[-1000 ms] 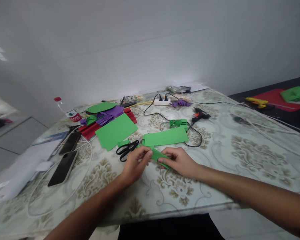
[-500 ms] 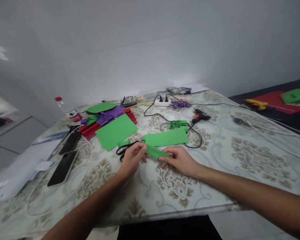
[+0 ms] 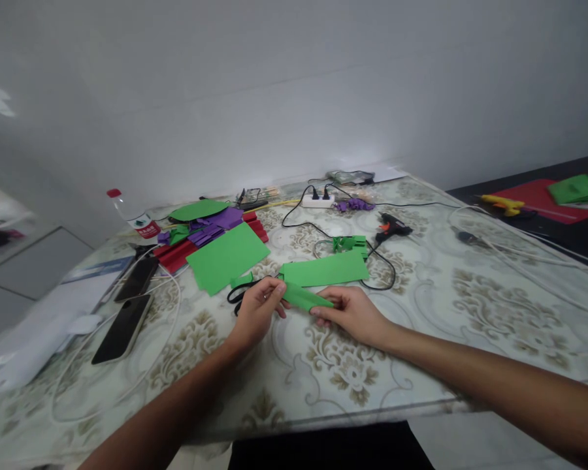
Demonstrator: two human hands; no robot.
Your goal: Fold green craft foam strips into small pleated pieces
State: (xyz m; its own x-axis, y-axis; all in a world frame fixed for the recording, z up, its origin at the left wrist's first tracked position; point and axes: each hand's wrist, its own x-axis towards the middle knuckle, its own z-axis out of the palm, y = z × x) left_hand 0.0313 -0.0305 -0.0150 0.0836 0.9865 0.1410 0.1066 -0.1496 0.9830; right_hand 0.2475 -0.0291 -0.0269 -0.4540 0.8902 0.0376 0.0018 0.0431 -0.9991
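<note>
Between my two hands is a narrow green strip of paper or thin foam, seemingly folded lengthwise. My left hand pinches its left end between thumb and fingers. The right end is gripped by my right hand, thumb on top. Just behind lies a wider green strip, flat on the table. Black-handled scissors rest beside my left hand, their blades mostly hidden. A larger green sheet lies to the left.
Red and purple pieces are heaped at the back left near a bottle. Two phones and a white cable lie left. A black glue gun, power strip and cords sit behind; a yellow glue gun is far right.
The green strip has tilted slightly between my fingers, its lower right edge a little higher. Both hands keep their hold and have barely shifted.
</note>
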